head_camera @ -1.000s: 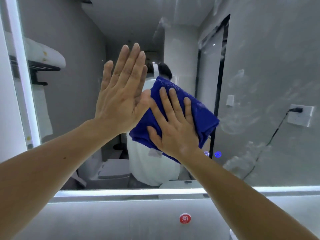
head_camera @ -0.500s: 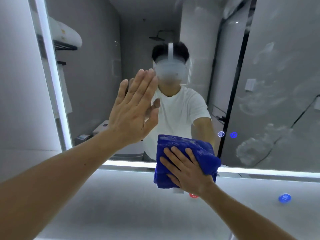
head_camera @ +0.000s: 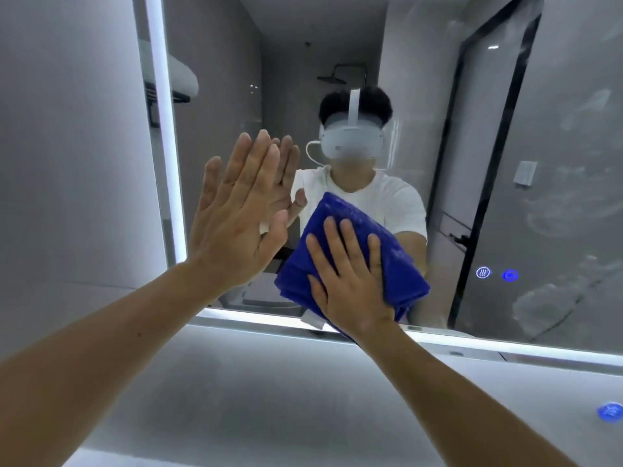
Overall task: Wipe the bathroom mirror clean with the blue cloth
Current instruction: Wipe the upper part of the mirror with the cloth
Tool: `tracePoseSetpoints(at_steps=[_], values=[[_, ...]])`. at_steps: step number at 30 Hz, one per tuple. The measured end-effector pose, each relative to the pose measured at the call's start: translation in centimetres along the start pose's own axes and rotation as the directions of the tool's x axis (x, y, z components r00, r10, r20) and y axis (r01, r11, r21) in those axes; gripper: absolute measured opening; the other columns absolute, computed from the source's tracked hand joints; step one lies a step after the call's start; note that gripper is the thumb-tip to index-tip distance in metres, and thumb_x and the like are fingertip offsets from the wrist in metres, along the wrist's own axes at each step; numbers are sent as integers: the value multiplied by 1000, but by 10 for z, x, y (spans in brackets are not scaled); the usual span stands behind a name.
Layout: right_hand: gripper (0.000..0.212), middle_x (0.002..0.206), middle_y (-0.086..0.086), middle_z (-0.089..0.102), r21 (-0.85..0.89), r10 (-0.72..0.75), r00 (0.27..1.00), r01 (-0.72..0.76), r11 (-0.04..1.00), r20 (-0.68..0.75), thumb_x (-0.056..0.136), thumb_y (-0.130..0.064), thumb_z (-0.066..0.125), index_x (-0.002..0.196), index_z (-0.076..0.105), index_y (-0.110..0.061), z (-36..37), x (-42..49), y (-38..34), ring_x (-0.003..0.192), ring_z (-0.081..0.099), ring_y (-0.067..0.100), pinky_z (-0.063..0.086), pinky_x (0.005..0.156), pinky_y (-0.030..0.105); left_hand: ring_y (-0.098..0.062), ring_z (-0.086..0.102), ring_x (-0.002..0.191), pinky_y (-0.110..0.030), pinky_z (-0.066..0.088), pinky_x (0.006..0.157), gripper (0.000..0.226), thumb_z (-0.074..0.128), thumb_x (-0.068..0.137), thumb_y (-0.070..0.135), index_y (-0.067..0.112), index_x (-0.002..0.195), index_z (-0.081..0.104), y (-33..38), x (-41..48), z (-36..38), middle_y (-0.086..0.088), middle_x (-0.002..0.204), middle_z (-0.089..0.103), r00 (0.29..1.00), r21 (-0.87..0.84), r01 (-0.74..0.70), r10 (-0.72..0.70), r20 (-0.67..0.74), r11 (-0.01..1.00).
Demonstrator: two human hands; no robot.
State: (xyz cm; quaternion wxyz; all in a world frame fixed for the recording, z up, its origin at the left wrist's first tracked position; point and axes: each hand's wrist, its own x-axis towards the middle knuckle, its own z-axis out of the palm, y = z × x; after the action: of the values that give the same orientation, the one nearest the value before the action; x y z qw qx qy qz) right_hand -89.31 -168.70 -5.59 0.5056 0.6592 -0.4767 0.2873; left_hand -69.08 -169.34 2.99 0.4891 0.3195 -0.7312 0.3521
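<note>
Blue cloth [head_camera: 401, 264] is now back on the glass of the mirror [head_camera: 286, 62], near its 6 o'clock edge. Half a second ago it lay lower, across the lit strip [head_camera: 505, 345] along the bottom, and a second ago it was higher on the glass, so the stroke has gone down to the edge and is coming up again. The right hand [head_camera: 350, 281] presses the folded cloth flat with straight, spread fingers; it does not pinch or curl around it. The left hand [head_camera: 236, 224] stays at the cloth's 10 o'clock, open, fingers straight and close together, palm toward the glass and meeting its own reflection, apparently as a brace. Only the cloth's lowest corner still overlaps the strip. I judge that this central column has now been covered down to its bottom edge, but the job is far from done: cloudy smears [head_camera: 553, 210] still show at the cloth's 3 o'clock, past the two glowing touch icons [head_camera: 495, 274]. The next passes probably need to move that way, and the braced left palm may leave its own print to wipe.
</note>
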Motion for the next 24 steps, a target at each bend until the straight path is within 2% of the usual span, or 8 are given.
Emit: tracePoseSetpoints(at_steps=[2,4,7,9,11,15,21,24], values=[[53,158,13,19,-31,-155,986,157,987,61,102,-35,29,151,27,-15,11,-39,-4,146,14,34,-1,119,52,-31,11,151,-58,13,120,64,38,99,29,5,155,17,3,0,-1,-16,163,17,1000,-20,-7,7,8,1000],[58,161,13,8,-70,-306,942,317,946,140,101,-34,37,154,21,-15,19,-78,6,148,6,34,-5,118,53,-30,9,152,-58,13,120,64,34,100,32,5,155,15,6,1,-2,-16,163,15,1000,-27,-10,10,23,1000],[73,162,12,1,-116,-434,877,463,879,206,95,-30,54,155,15,-14,18,-110,44,149,2,32,-3,119,51,-26,6,152,-56,11,121,63,25,102,37,6,155,14,13,7,-3,-14,163,14,998,-25,-38,39,39,999],[60,162,11,-2,-113,-500,846,524,844,182,102,-26,37,155,12,-14,12,-111,70,149,0,31,-3,119,50,-24,5,151,-56,11,121,63,19,103,41,6,155,13,21,16,-2,-13,163,13,998,-32,-40,41,42,999],[52,162,11,-2,-88,-525,831,546,833,186,105,-25,21,155,11,-15,5,-108,87,149,1,30,-3,120,49,-24,4,151,-55,10,121,64,20,102,40,5,155,13,35,27,0,-13,163,10,999,-54,-31,33,36,998],[51,160,6,7,-85,-531,827,552,830,185,105,-25,23,154,14,-14,0,-108,91,146,17,28,3,120,47,-30,10,151,-55,10,121,62,25,100,35,5,153,13,67,41,2,-13,162,11,997,-109,-64,68,26,992],[47,157,6,20,-106,-482,853,508,855,198,107,-29,19,152,24,-17,-5,-126,118,146,20,25,8,119,45,-33,12,150,-58,11,120,61,25,100,35,6,152,13,84,52,-2,-13,161,10,994,-109,-88,95,61,990],[45,153,4,29,-119,-439,870,472,874,225,107,-30,16,148,31,-19,-16,-142,151,141,30,23,15,116,45,-33,13,150,-59,12,120,61,23,100,36,7,152,11,98,57,3,-12,161,10,992,-116,-97,105,66,989]])
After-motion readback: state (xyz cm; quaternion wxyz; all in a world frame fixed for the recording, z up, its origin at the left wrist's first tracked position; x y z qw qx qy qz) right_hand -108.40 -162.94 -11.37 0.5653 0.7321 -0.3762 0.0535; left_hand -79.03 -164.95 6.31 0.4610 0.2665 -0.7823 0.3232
